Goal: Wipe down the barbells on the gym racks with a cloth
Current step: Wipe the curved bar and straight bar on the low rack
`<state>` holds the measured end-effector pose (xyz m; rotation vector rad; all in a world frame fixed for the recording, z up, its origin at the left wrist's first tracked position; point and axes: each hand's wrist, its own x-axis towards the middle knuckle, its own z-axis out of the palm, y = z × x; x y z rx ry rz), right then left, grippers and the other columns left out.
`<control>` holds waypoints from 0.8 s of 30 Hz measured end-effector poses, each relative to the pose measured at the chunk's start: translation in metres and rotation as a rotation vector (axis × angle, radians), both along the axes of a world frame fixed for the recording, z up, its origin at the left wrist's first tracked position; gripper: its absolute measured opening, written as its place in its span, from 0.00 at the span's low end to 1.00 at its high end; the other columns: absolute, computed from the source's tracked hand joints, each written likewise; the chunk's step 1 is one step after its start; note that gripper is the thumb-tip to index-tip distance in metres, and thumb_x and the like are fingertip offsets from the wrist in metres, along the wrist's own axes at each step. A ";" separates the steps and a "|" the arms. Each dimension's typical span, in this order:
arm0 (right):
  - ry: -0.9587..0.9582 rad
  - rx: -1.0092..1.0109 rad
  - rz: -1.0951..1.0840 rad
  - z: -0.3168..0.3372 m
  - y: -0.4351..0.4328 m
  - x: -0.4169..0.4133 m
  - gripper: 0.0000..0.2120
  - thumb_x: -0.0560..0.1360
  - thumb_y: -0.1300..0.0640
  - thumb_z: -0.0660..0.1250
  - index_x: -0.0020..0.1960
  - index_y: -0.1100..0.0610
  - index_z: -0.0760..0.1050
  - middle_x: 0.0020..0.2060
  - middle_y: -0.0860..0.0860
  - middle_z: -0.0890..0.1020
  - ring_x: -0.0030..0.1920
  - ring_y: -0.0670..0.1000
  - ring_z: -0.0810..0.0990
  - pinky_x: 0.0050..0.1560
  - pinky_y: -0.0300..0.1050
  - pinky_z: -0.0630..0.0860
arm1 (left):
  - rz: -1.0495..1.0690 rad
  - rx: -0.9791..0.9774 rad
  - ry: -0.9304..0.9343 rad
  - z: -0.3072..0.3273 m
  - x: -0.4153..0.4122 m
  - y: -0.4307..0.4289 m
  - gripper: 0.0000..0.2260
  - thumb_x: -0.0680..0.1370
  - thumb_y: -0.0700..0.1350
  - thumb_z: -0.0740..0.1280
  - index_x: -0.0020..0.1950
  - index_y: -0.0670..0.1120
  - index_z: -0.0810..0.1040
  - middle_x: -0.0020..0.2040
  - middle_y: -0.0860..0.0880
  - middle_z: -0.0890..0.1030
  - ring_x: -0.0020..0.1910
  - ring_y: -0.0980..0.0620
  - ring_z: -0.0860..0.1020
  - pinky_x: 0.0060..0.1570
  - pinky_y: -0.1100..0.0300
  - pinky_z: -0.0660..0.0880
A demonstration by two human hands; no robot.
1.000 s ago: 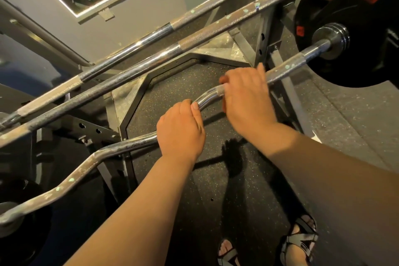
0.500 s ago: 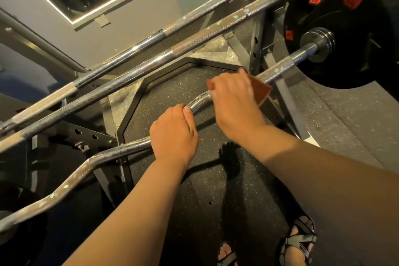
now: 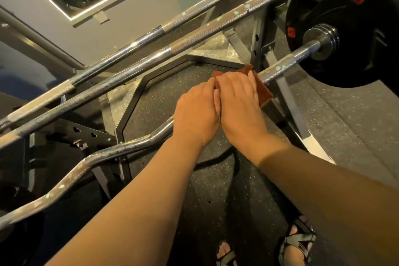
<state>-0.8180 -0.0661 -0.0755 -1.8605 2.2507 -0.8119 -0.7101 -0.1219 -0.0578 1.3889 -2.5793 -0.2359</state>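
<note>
A wavy chrome curl bar (image 3: 121,149) runs from lower left to upper right across the rack, flecked with pale spots. My left hand (image 3: 195,112) is wrapped around its middle. Right beside it, touching, my right hand (image 3: 239,101) presses a reddish-brown cloth (image 3: 262,90) onto the bar; the cloth sticks out past my fingers. The bar under both hands is hidden. Two straight barbells lie above, the nearer barbell (image 3: 187,40) and the farther barbell (image 3: 151,32), both untouched.
A black weight plate (image 3: 354,34) sits on the curl bar's right end. Grey rack uprights (image 3: 257,34) and a bracket with holes (image 3: 86,134) stand behind. Speckled rubber floor lies below, with my sandalled feet (image 3: 295,242) at the bottom. A wall mirror hangs at upper left.
My left hand has slid right along the curl bar until it touches my right hand. The cloth under my right hand now shows more at the far side.
</note>
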 end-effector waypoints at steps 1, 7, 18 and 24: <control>0.005 0.001 0.040 -0.001 0.001 -0.004 0.25 0.77 0.60 0.67 0.73 0.56 0.66 0.69 0.53 0.71 0.75 0.55 0.64 0.81 0.55 0.45 | -0.020 0.003 0.006 -0.001 0.000 -0.002 0.18 0.86 0.51 0.50 0.71 0.48 0.73 0.61 0.49 0.81 0.57 0.47 0.79 0.56 0.50 0.74; 0.012 0.081 0.053 0.007 0.002 -0.082 0.17 0.81 0.54 0.64 0.68 0.49 0.67 0.63 0.49 0.73 0.68 0.53 0.68 0.72 0.51 0.62 | 0.009 -0.009 0.013 -0.001 0.002 0.001 0.19 0.87 0.50 0.53 0.72 0.44 0.74 0.62 0.46 0.81 0.57 0.46 0.79 0.57 0.49 0.76; -0.101 0.057 0.152 -0.003 0.007 -0.064 0.23 0.79 0.62 0.65 0.72 0.53 0.66 0.69 0.50 0.70 0.75 0.53 0.62 0.81 0.56 0.50 | 0.040 -0.046 -0.022 -0.002 -0.003 0.003 0.18 0.87 0.50 0.54 0.68 0.44 0.76 0.60 0.45 0.82 0.55 0.44 0.81 0.53 0.49 0.76; -0.211 0.040 -0.221 0.002 0.006 -0.122 0.19 0.83 0.56 0.57 0.73 0.53 0.65 0.73 0.51 0.68 0.77 0.54 0.60 0.79 0.60 0.57 | 0.049 -0.054 -0.016 -0.003 -0.005 0.004 0.18 0.87 0.50 0.52 0.69 0.45 0.75 0.58 0.46 0.82 0.53 0.46 0.80 0.54 0.50 0.77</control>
